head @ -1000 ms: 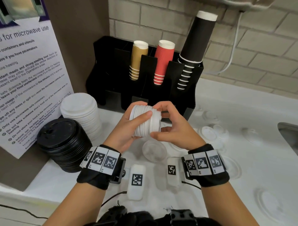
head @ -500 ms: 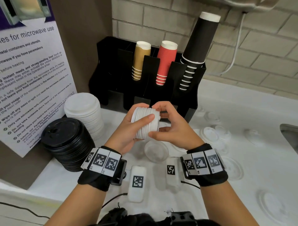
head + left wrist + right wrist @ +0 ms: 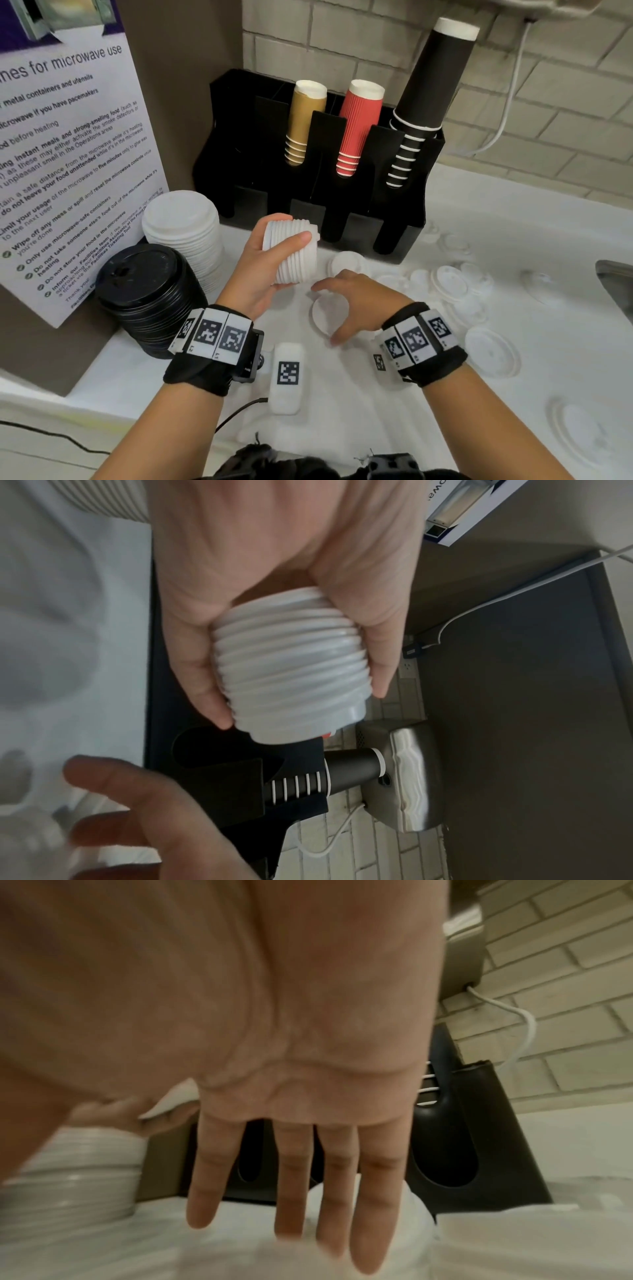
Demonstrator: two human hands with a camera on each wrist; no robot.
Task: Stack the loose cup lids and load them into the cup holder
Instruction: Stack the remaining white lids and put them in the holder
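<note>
My left hand (image 3: 260,270) grips a sideways stack of small white lids (image 3: 291,253), thumb across its front, just in front of the black cup holder (image 3: 239,147). In the left wrist view the ribbed stack of lids (image 3: 291,669) sits between thumb and fingers of the left hand (image 3: 274,561). My right hand (image 3: 356,301) hovers low over the counter with straight fingers (image 3: 291,1177), arched around a single loose lid (image 3: 327,317) lying flat. Whether it touches that lid I cannot tell. More loose white lids (image 3: 448,284) lie scattered to the right.
A tall stack of larger white lids (image 3: 181,229) and a black lid stack (image 3: 147,291) stand at the left by a poster. The holder carries gold, red and black cups (image 3: 359,126). A sink edge (image 3: 616,284) is far right. A tagged white block (image 3: 287,373) lies near me.
My right hand has let go of the lid stack and dropped toward me onto the counter over a loose lid. The left hand alone now holds the stack.
</note>
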